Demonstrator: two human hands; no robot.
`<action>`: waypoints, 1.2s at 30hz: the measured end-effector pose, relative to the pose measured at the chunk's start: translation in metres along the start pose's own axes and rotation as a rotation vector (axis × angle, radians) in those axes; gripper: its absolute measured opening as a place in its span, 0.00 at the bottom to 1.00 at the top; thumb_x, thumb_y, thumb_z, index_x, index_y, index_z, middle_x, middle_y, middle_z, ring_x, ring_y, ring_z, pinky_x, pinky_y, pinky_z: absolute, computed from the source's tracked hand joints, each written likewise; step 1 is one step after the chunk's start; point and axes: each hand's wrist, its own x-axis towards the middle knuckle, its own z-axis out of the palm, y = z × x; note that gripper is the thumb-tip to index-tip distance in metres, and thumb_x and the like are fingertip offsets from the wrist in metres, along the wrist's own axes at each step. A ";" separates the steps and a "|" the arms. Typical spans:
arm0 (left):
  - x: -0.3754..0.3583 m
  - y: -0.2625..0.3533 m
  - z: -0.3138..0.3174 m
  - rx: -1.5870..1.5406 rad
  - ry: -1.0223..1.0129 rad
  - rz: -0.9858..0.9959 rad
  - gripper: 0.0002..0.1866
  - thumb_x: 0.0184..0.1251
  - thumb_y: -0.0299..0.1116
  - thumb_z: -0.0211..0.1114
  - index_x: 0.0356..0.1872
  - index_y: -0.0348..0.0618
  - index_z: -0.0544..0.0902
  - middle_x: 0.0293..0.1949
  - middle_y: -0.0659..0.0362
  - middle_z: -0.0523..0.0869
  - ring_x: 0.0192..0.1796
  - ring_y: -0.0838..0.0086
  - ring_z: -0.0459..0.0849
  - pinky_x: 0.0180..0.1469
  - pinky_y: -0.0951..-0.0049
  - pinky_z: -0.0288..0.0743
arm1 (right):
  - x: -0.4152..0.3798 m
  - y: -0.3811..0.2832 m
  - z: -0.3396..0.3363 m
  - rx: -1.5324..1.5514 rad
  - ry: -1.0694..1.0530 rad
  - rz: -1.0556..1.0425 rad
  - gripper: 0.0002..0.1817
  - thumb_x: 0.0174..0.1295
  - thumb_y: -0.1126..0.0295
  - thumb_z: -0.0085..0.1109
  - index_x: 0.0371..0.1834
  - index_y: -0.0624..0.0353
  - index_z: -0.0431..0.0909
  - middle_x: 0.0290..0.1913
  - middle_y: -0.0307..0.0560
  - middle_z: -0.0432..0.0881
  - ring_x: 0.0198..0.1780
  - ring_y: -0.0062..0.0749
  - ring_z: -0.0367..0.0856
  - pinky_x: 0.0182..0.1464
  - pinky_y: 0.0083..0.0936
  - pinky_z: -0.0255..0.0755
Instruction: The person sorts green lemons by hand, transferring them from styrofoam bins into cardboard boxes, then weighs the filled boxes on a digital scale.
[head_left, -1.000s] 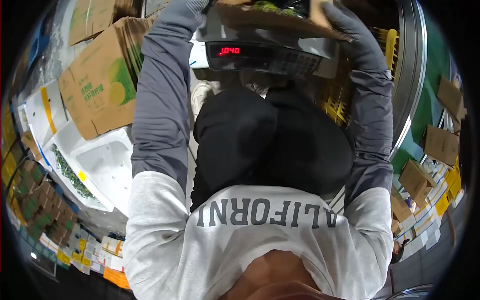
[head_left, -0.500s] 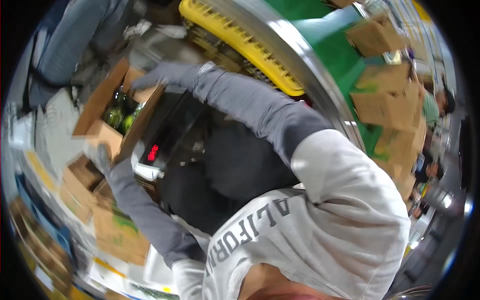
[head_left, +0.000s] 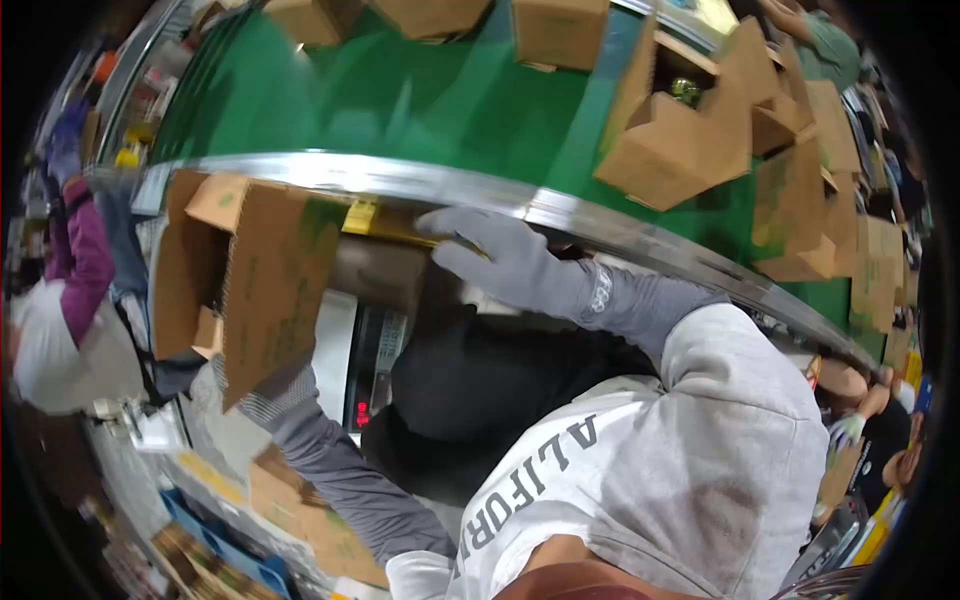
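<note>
My left hand (head_left: 280, 393), in a grey glove, grips the lower end of a brown cardboard box (head_left: 280, 275). The box is raised beside the metal rail, its printed side facing me and its flaps open to the left. Its contents are hidden from this angle. My right hand (head_left: 490, 258), also gloved in grey, is off the box to its right, near the rail. It is empty, with thumb and fingers apart. Below and between my hands lies a device with a red digital display (head_left: 363, 413).
A green conveyor belt (head_left: 400, 110) runs behind the metal rail (head_left: 540, 205). Several open cardboard boxes (head_left: 680, 150) stand on it. Another person (head_left: 75, 345) in purple sleeves is at the left; others are at the right. More boxes (head_left: 315, 520) lie at lower left.
My view has turned toward the conveyor. The box has come up beside the rail and tipped, so the green items inside no longer show. My right hand has let go of it.
</note>
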 end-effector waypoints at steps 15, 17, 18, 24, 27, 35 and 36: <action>0.130 0.016 0.178 0.286 -0.090 0.092 0.29 0.71 0.49 0.51 0.68 0.45 0.64 0.67 0.50 0.66 0.66 0.62 0.68 0.62 0.59 0.67 | -0.068 -0.014 -0.050 -1.084 0.088 -0.127 0.28 0.54 0.56 0.56 0.58 0.57 0.73 0.57 0.50 0.72 0.63 0.47 0.63 0.67 0.49 0.51; 0.135 0.011 0.176 0.375 -0.069 0.161 0.29 0.71 0.48 0.51 0.69 0.45 0.63 0.67 0.50 0.66 0.66 0.62 0.67 0.63 0.60 0.67 | -0.067 -0.012 -0.049 -1.073 0.115 -0.124 0.28 0.55 0.57 0.54 0.59 0.58 0.73 0.57 0.50 0.72 0.63 0.47 0.63 0.66 0.50 0.52; 0.136 0.008 0.178 0.416 -0.061 0.191 0.29 0.71 0.48 0.51 0.69 0.44 0.63 0.67 0.50 0.66 0.66 0.62 0.67 0.63 0.60 0.67 | -0.066 -0.007 -0.042 -1.045 0.136 -0.090 0.28 0.55 0.59 0.53 0.60 0.58 0.72 0.58 0.51 0.72 0.63 0.48 0.64 0.66 0.50 0.53; 0.116 -0.006 0.182 0.571 -0.021 0.301 0.29 0.71 0.46 0.52 0.69 0.43 0.63 0.68 0.49 0.65 0.67 0.61 0.66 0.64 0.61 0.65 | -0.068 0.000 -0.034 -1.132 0.149 -0.101 0.25 0.59 0.63 0.47 0.61 0.56 0.72 0.62 0.50 0.72 0.65 0.48 0.65 0.67 0.51 0.53; 0.106 -0.010 0.184 0.599 -0.009 0.326 0.29 0.71 0.46 0.52 0.69 0.42 0.63 0.68 0.48 0.64 0.68 0.61 0.65 0.65 0.61 0.64 | -0.069 -0.001 -0.037 -1.166 0.145 -0.119 0.25 0.58 0.64 0.47 0.61 0.56 0.72 0.61 0.49 0.72 0.64 0.48 0.66 0.67 0.49 0.54; 0.086 -0.003 0.169 0.580 -0.018 0.427 0.29 0.71 0.44 0.53 0.69 0.41 0.62 0.69 0.47 0.63 0.69 0.60 0.63 0.67 0.62 0.62 | -0.071 -0.002 -0.034 -1.187 0.142 -0.112 0.26 0.60 0.65 0.46 0.63 0.55 0.70 0.61 0.47 0.72 0.63 0.46 0.65 0.66 0.46 0.54; 0.076 -0.003 0.160 0.577 -0.013 0.464 0.29 0.71 0.43 0.53 0.69 0.40 0.62 0.69 0.46 0.63 0.69 0.60 0.63 0.67 0.63 0.62 | -0.070 -0.002 -0.034 -1.186 0.138 -0.101 0.26 0.60 0.65 0.47 0.64 0.55 0.69 0.61 0.47 0.72 0.63 0.46 0.65 0.66 0.46 0.54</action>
